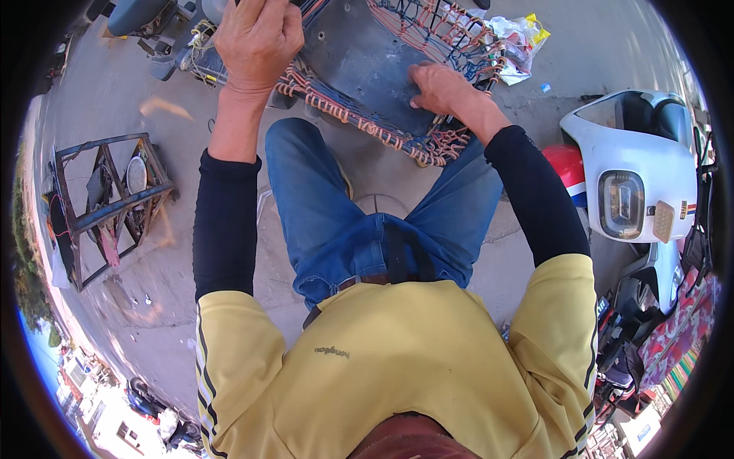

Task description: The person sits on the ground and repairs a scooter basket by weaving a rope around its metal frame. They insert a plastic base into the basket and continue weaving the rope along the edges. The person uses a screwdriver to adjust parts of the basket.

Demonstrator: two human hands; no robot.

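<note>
A dark flat panel [367, 60] with small holes and pale scuffs lies before me. It sits inside a basket-like frame wrapped and netted with red, blue and tan cord [367, 122]. My right hand [441, 89] rests on the panel near its right edge, thumb spread from the bent fingers. At the panel's left, my left hand [258, 40] is raised and curled at the top of the view. A bit of something dark shows by its fingers, but the picture edge cuts it off, and I cannot tell whether it is gripped.
A rusty metal frame [109, 212] holding odds and ends stands on the ground at left. To the right is a white scooter body [642, 166] beside a red rounded object [565, 166]. Plastic bags [513, 46] lie beyond the basket; a dark seat [137, 17] is at upper left.
</note>
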